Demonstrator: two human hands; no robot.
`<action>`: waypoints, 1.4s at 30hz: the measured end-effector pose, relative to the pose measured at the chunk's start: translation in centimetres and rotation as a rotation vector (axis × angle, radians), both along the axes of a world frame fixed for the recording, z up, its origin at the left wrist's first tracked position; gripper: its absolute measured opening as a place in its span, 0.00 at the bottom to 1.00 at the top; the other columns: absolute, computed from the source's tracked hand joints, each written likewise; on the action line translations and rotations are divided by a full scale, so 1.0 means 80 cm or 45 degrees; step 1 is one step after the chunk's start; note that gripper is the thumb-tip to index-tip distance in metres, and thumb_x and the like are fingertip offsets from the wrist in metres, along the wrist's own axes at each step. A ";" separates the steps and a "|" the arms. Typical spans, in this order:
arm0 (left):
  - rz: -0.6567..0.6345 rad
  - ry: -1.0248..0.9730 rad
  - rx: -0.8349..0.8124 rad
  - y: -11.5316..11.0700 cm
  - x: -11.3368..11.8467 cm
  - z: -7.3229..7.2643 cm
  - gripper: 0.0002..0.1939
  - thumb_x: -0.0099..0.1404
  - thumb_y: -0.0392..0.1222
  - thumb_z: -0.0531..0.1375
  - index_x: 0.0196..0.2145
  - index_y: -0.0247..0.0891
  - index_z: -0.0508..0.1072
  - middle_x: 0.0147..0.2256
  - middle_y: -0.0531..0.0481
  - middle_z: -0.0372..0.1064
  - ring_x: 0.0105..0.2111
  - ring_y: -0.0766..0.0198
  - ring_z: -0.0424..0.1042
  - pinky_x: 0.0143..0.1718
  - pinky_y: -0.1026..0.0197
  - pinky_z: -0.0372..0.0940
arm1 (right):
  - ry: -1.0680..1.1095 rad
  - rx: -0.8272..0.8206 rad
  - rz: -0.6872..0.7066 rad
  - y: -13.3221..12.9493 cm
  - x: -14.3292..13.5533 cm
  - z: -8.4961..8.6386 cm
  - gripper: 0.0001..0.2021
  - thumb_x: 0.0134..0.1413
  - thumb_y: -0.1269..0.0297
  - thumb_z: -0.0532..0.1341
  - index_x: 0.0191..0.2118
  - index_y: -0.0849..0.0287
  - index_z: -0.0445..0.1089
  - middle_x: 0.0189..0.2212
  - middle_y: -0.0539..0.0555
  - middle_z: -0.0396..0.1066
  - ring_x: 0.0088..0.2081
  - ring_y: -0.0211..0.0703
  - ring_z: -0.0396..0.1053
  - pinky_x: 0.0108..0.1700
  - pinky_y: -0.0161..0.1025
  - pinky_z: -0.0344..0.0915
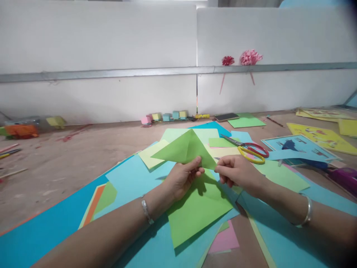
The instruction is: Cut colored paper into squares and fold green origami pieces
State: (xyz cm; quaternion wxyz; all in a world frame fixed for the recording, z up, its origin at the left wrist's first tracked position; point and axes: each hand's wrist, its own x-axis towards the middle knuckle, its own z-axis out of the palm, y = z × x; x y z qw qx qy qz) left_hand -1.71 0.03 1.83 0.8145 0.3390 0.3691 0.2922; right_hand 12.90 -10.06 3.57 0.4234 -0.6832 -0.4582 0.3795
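Note:
A green paper folded into a triangle [185,146] is held up over the papers. My left hand [186,175] grips its lower edge, thumb on top and fingers curled beneath. At the triangle's right corner, my right hand [237,172] pinches the tip between thumb and forefinger. Below both hands lies a larger green sheet [198,219] on light blue sheets [134,175]. Scissors with red and yellow handles [249,149] rest open on papers just beyond my right hand.
Small paper blocks [167,117], a dark phone [226,117] and a green sheet [246,120] lie along the white wall. Printed cards [323,137] and a purple tool [344,178] are at the right. Orange material [21,130] and pencils [10,153] sit far left.

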 end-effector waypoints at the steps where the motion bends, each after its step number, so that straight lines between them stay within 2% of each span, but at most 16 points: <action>1: 0.046 0.013 0.020 0.004 0.000 0.000 0.11 0.64 0.30 0.63 0.23 0.28 0.73 0.18 0.49 0.69 0.15 0.74 0.66 0.16 0.76 0.64 | 0.062 -0.027 -0.041 0.002 0.003 0.000 0.07 0.45 0.67 0.60 0.20 0.59 0.66 0.15 0.47 0.67 0.15 0.30 0.58 0.19 0.29 0.54; 5: 0.181 0.032 0.096 0.026 0.000 0.002 0.15 0.66 0.34 0.62 0.22 0.31 0.69 0.16 0.50 0.67 0.13 0.74 0.64 0.14 0.77 0.62 | 0.172 -0.028 -0.138 0.011 0.017 -0.001 0.05 0.37 0.68 0.61 0.17 0.59 0.65 0.11 0.45 0.61 0.14 0.29 0.52 0.17 0.29 0.47; 9: 0.289 0.032 0.166 0.045 -0.002 0.005 0.17 0.68 0.35 0.60 0.21 0.33 0.66 0.16 0.52 0.66 0.13 0.75 0.63 0.15 0.77 0.62 | 0.188 0.003 -0.158 0.015 0.033 0.000 0.06 0.34 0.67 0.62 0.16 0.59 0.63 0.11 0.45 0.60 0.15 0.28 0.50 0.17 0.30 0.41; 14: 0.407 0.035 0.285 0.067 -0.013 0.019 0.13 0.67 0.31 0.59 0.24 0.32 0.69 0.16 0.56 0.62 0.14 0.75 0.64 0.13 0.78 0.59 | 0.221 0.020 -0.159 0.015 0.045 0.003 0.10 0.33 0.65 0.61 0.14 0.58 0.58 0.11 0.44 0.57 0.15 0.27 0.48 0.18 0.31 0.40; 18: 0.500 0.073 0.376 0.094 -0.037 0.035 0.05 0.62 0.26 0.60 0.30 0.30 0.74 0.23 0.52 0.69 0.16 0.78 0.64 0.14 0.79 0.59 | 0.216 -0.022 -0.127 0.016 0.048 0.004 0.10 0.33 0.66 0.61 0.15 0.58 0.57 0.11 0.44 0.56 0.15 0.28 0.49 0.18 0.31 0.41; 20: 0.564 0.116 0.418 0.104 -0.054 0.040 0.08 0.56 0.22 0.60 0.29 0.31 0.74 0.25 0.52 0.70 0.17 0.77 0.65 0.15 0.79 0.59 | 0.197 -0.080 -0.084 0.015 0.048 0.004 0.09 0.33 0.67 0.61 0.15 0.58 0.58 0.11 0.44 0.57 0.15 0.28 0.49 0.18 0.30 0.41; 23: 0.627 0.182 0.486 0.103 -0.079 0.044 0.09 0.49 0.22 0.57 0.21 0.34 0.69 0.19 0.55 0.65 0.17 0.74 0.64 0.15 0.76 0.58 | 0.145 -0.210 0.019 0.013 0.044 0.002 0.07 0.34 0.68 0.61 0.16 0.59 0.61 0.11 0.44 0.57 0.14 0.27 0.48 0.17 0.30 0.40; 25: 0.620 0.195 0.542 0.088 -0.092 0.045 0.08 0.50 0.27 0.58 0.18 0.34 0.68 0.15 0.56 0.60 0.17 0.72 0.64 0.16 0.73 0.58 | 0.096 -0.303 0.104 0.012 0.040 0.001 0.06 0.35 0.69 0.61 0.16 0.59 0.63 0.10 0.45 0.58 0.14 0.28 0.47 0.17 0.31 0.40; 27: 0.511 0.237 0.690 0.067 -0.099 0.043 0.04 0.54 0.34 0.61 0.23 0.34 0.75 0.15 0.55 0.62 0.18 0.69 0.64 0.20 0.69 0.62 | 0.050 -0.373 0.176 0.010 0.036 0.001 0.05 0.37 0.69 0.62 0.17 0.60 0.66 0.10 0.45 0.58 0.14 0.29 0.49 0.17 0.31 0.41; 28: 0.298 0.405 0.980 0.056 -0.099 0.041 0.07 0.57 0.40 0.62 0.27 0.34 0.78 0.18 0.52 0.68 0.19 0.67 0.66 0.22 0.67 0.64 | 0.024 -0.396 0.212 0.009 0.036 0.002 0.05 0.38 0.69 0.62 0.17 0.60 0.67 0.10 0.45 0.59 0.14 0.29 0.50 0.17 0.31 0.43; 30: -0.182 0.651 1.587 0.036 -0.097 0.033 0.12 0.59 0.47 0.63 0.35 0.37 0.80 0.35 0.44 0.78 0.33 0.59 0.75 0.33 0.60 0.70 | -0.116 -0.415 0.328 0.007 0.038 0.008 0.09 0.42 0.67 0.62 0.16 0.60 0.66 0.11 0.46 0.60 0.15 0.30 0.52 0.19 0.31 0.47; 32: -0.582 0.696 2.080 0.022 -0.091 0.020 0.14 0.64 0.47 0.61 0.43 0.40 0.79 0.47 0.42 0.76 0.46 0.53 0.74 0.46 0.53 0.70 | -0.452 -0.359 0.453 0.006 0.047 0.016 0.15 0.50 0.64 0.59 0.16 0.60 0.65 0.13 0.49 0.64 0.17 0.33 0.57 0.22 0.33 0.52; 34: -0.822 0.767 2.380 0.016 -0.084 0.004 0.12 0.67 0.44 0.58 0.45 0.39 0.78 0.50 0.40 0.74 0.47 0.52 0.74 0.45 0.52 0.70 | -0.957 -0.269 0.425 0.005 0.061 0.025 0.16 0.57 0.60 0.56 0.22 0.60 0.70 0.20 0.53 0.71 0.23 0.38 0.65 0.27 0.34 0.55; 37: -0.829 0.881 2.597 0.014 -0.080 -0.016 0.10 0.67 0.39 0.58 0.45 0.37 0.76 0.50 0.38 0.74 0.47 0.49 0.74 0.43 0.48 0.72 | -1.533 -0.328 0.242 0.003 0.081 0.029 0.11 0.56 0.60 0.58 0.37 0.59 0.75 0.35 0.59 0.76 0.35 0.47 0.72 0.31 0.36 0.56; 39: -0.783 0.910 2.644 0.013 -0.081 -0.024 0.11 0.67 0.39 0.59 0.46 0.37 0.75 0.50 0.38 0.73 0.48 0.48 0.74 0.44 0.47 0.72 | -1.644 -0.447 0.252 0.004 0.089 0.025 0.09 0.54 0.62 0.59 0.38 0.60 0.75 0.38 0.61 0.76 0.38 0.51 0.72 0.32 0.36 0.56; 42: -0.711 0.890 2.696 0.009 -0.084 -0.029 0.12 0.68 0.39 0.57 0.47 0.36 0.73 0.50 0.37 0.73 0.48 0.48 0.73 0.43 0.46 0.72 | -1.648 -0.533 0.308 0.006 0.096 0.012 0.07 0.53 0.68 0.58 0.33 0.61 0.74 0.35 0.63 0.76 0.35 0.51 0.73 0.30 0.37 0.56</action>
